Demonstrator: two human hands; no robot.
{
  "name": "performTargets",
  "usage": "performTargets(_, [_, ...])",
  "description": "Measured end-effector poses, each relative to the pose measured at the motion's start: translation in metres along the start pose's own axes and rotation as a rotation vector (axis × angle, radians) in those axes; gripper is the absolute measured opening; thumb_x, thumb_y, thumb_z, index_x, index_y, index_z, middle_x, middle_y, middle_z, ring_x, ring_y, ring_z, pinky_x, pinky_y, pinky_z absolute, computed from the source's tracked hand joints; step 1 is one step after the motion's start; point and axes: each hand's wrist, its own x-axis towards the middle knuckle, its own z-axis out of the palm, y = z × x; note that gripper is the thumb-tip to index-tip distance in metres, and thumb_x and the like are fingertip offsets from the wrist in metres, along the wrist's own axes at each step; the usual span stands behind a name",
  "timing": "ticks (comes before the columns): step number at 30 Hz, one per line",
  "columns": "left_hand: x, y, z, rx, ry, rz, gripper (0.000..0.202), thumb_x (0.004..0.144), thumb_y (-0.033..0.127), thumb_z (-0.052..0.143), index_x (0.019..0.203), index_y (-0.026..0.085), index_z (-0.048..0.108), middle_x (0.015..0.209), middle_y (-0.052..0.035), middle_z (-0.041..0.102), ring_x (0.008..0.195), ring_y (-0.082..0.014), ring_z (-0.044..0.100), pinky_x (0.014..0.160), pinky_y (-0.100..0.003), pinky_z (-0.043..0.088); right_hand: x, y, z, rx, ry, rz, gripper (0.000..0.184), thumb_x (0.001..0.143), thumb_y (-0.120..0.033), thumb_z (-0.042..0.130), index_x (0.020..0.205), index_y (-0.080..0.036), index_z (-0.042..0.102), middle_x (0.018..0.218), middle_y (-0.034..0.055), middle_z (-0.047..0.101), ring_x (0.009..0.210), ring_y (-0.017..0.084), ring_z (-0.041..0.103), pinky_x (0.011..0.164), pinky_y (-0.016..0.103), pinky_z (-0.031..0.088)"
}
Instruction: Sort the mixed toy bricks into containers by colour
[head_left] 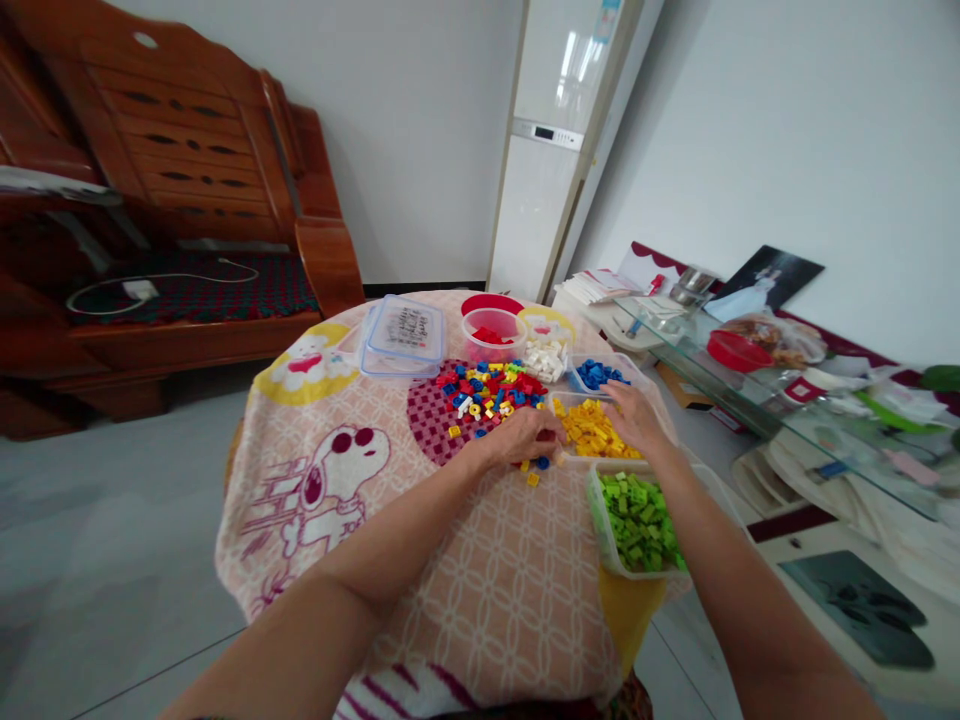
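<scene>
My left hand (pixel 527 436) is at the near right edge of a mixed pile of toy building bricks (pixel 487 388), fingers curled together; whatever they hold is hidden. My right hand (pixel 636 415) is over the right side of a clear container of yellow bricks (pixel 589 428), with its fingers stretched out and apart. Behind that is a container of blue bricks (pixel 596 374). Closer to me, beside my right forearm, stands a container of green bricks (pixel 637 515). A few loose bricks, among them a yellow brick (pixel 532 480), lie just below my left hand.
A round tub with red bricks (pixel 491 338) and a heap of white bricks (pixel 546 360) sit at the back. Clear plastic lids (pixel 403 335) lie at back left on the patterned tablecloth (pixel 480 570). A cluttered glass shelf (pixel 787 410) stands to the right, a wooden bench (pixel 187 180) to the left.
</scene>
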Motion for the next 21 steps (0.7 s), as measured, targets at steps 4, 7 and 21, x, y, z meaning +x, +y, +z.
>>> performTargets(4, [0.0,-0.001,0.002,0.003,0.014,0.031,0.021,0.087,0.017,0.062,0.102,0.017,0.077,0.098,-0.0052,0.076,0.082,-0.0131,0.067,0.075,-0.019,0.047,-0.01,-0.007,0.018,-0.011,0.026,0.018,0.043,0.093,-0.029,0.048,0.13,-0.019,0.069,0.135,0.0135,0.067,0.13,0.032,0.058,0.113,0.053,0.045])
performTargets(7, [0.0,-0.004,-0.004,0.017,0.075,0.006,0.021,0.088,0.019,0.062,0.102,0.018,0.077,0.098,-0.0056,0.077,0.084,-0.0141,0.068,0.076,-0.02,0.048,-0.015,-0.009,0.021,-0.019,0.042,0.026,0.045,0.094,-0.03,0.048,0.132,-0.018,0.068,0.136,0.0141,0.066,0.131,0.033,0.058,0.114,0.054,0.045])
performTargets(21, [-0.039,-0.05,-0.076,0.369,0.308,-0.467,0.013,0.081,0.022,0.068,0.086,0.018,0.08,0.092,-0.0051,0.078,0.083,-0.0188,0.069,0.076,-0.025,0.049,-0.015,-0.008,0.023,-0.008,0.052,0.038,0.046,0.093,-0.027,0.047,0.133,-0.018,0.067,0.138,0.0135,0.065,0.13,0.032,0.058,0.114,0.053,0.044])
